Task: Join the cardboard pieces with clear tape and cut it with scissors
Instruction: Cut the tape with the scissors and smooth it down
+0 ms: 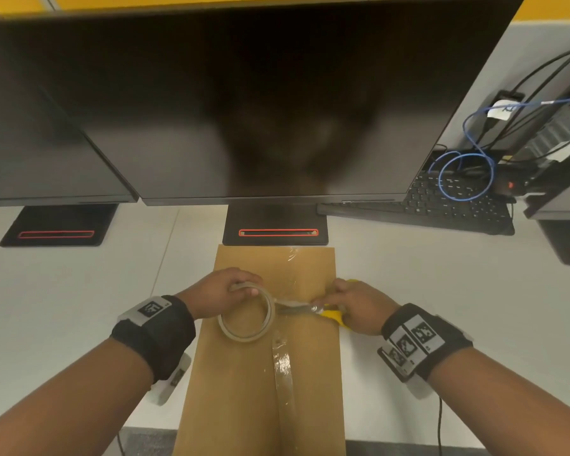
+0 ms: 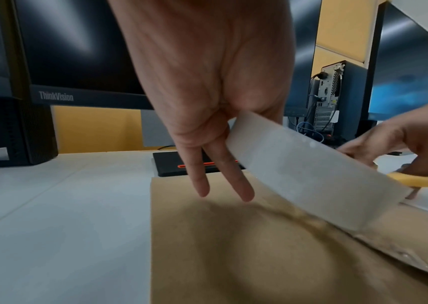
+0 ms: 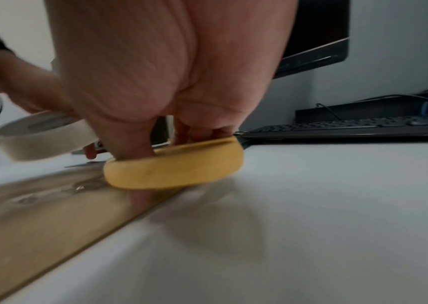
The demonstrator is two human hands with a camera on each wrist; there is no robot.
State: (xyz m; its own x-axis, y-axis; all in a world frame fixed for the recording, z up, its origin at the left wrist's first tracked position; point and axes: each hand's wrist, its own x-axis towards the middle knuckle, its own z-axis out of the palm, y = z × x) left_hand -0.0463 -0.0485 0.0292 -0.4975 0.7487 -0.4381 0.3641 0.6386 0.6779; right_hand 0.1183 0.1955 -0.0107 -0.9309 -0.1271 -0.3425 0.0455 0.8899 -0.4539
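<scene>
Brown cardboard (image 1: 244,390) lies lengthwise on the white desk, with a strip of clear tape (image 1: 285,383) stuck down along its middle seam. My left hand (image 1: 218,292) grips the roll of clear tape (image 1: 246,312) just above the cardboard; two of its fingers (image 2: 236,181) hang straight down. My right hand (image 1: 352,306) holds yellow-handled scissors (image 1: 333,314), thumb through a handle loop (image 3: 173,164). The blades (image 1: 297,307) point left at the tape beside the roll. In the left wrist view the roll (image 2: 311,170) fills the middle.
A large dark monitor (image 1: 244,103) on a black stand (image 1: 275,227) rises just behind the cardboard. A second monitor stands at the left. A black keyboard (image 1: 441,205), blue cable and a computer sit at the back right. The desk's front edge lies near my forearms.
</scene>
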